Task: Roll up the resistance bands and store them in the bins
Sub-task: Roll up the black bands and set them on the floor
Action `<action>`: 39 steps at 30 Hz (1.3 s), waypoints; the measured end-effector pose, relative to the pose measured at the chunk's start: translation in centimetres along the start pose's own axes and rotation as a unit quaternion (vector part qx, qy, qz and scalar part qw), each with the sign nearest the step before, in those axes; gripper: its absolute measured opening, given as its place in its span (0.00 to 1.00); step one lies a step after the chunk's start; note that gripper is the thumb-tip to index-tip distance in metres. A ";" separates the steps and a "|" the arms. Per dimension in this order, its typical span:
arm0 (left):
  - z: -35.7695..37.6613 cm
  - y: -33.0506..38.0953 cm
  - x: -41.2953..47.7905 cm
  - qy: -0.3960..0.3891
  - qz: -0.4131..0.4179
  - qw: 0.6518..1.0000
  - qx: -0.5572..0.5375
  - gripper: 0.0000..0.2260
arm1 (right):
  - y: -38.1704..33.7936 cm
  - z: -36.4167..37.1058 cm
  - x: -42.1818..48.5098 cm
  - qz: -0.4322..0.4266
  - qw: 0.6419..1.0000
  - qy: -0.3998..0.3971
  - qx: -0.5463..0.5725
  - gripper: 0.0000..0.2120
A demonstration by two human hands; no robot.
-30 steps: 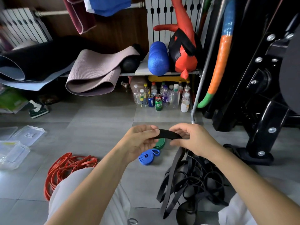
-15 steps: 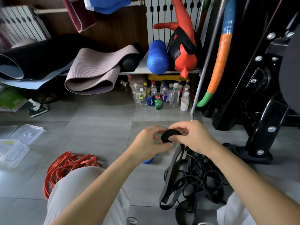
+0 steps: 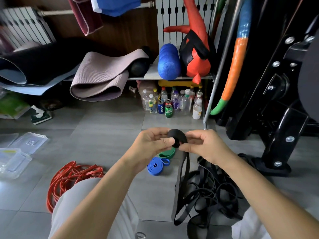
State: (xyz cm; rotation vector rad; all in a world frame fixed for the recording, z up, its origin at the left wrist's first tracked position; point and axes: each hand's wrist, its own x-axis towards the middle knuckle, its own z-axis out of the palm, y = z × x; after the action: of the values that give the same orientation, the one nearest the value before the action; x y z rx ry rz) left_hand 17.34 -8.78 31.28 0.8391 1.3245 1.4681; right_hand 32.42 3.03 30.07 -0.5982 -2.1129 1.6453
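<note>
Between left hand [image 3: 151, 144] and right hand [image 3: 206, 146], the black band [image 3: 177, 136] is pinched as a small coil; its unrolled tail [image 3: 178, 190] is hung straight down beside the black tangle [image 3: 215, 195], below the right wrist.

Black band [image 3: 177, 138] in your grip: matt, rubbery. Red bands [image 3: 72, 176], near left: smooth rubber, slight sheen. Clear bins [image 3: 13, 163], far to your left: transparent, glossy plastic. Floor tiles [image 3: 107, 142]: grey, smooth, dull sheen. Blue roller [image 3: 168, 64], far centre: pebbled foam. Mauve mat [image 3: 100, 75] to its left: ribbed, matt. Machine frame [image 3: 283, 135] on your right: glossy black painted metal.
</note>
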 end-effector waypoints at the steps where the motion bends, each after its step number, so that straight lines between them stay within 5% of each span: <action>1: 0.1 -0.1 0.0 -0.005 -0.002 0.999 -0.047 0.11 | 0.0 0.3 0.0 -0.008 0.999 0.015 0.032 0.16; 4: 0.3 -0.3 0.1 -0.008 -0.015 0.992 -0.128 0.11 | 0.2 1.4 -0.2 -0.043 0.993 0.068 0.082 0.15; 6: 0.5 -0.5 0.1 0.014 -0.022 0.997 -0.070 0.10 | 0.3 1.8 -0.5 -0.057 0.994 0.082 0.052 0.16; 8: 0.4 -0.6 0.3 0.049 0.002 0.989 0.141 0.13 | 0.4 1.5 -0.5 -0.042 0.996 0.079 -0.025 0.14; 11: 0.1 -1.1 0.4 0.043 0.080 0.881 0.464 0.19 | 1.0 1.2 -0.5 -0.031 0.969 0.050 -0.239 0.10; 13: 0.1 -1.3 0.4 0.012 0.080 0.844 0.531 0.14 | 1.1 1.7 -0.6 -0.045 0.951 0.025 -0.304 0.09; 16: -0.2 -1.3 0.4 0.034 0.038 0.868 0.493 0.08 | 1.1 1.9 -0.7 -0.037 0.963 0.037 -0.266 0.11; 22: -0.2 -0.2 0.0 0.065 0.047 0.981 0.178 0.11 | 0.2 1.1 -0.7 -0.027 0.995 0.083 -0.051 0.14; 27: 0.6 -0.6 -0.2 0.046 0.010 0.997 0.058 0.08 | 0.0 1.6 -0.9 -0.040 0.995 0.072 0.054 0.14; 29: 0.7 -0.5 -0.2 0.040 0.005 0.994 0.102 0.09 | -0.1 1.2 -0.9 -0.038 0.997 0.069 0.022 0.15; 31: 0.5 -0.5 -0.1 0.042 0.026 0.958 0.283 0.13 | 0.1 0.9 -0.9 -0.031 0.992 0.069 -0.100 0.11; 34: 0.4 -0.8 -0.1 0.028 0.083 0.842 0.532 0.15 | 0.4 1.4 -0.6 -0.037 0.959 0.035 -0.279 0.06; 39: 0.2 -0.5 0.1 0.006 0.075 0.822 0.565 0.11 | 0.3 1.6 -0.4 -0.041 0.958 0.014 -0.282 0.12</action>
State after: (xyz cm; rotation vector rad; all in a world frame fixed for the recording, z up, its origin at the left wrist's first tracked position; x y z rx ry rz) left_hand 17.64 -8.66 30.83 1.6919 2.1906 0.6485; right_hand 31.94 1.57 29.36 -0.6772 -2.5519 0.9670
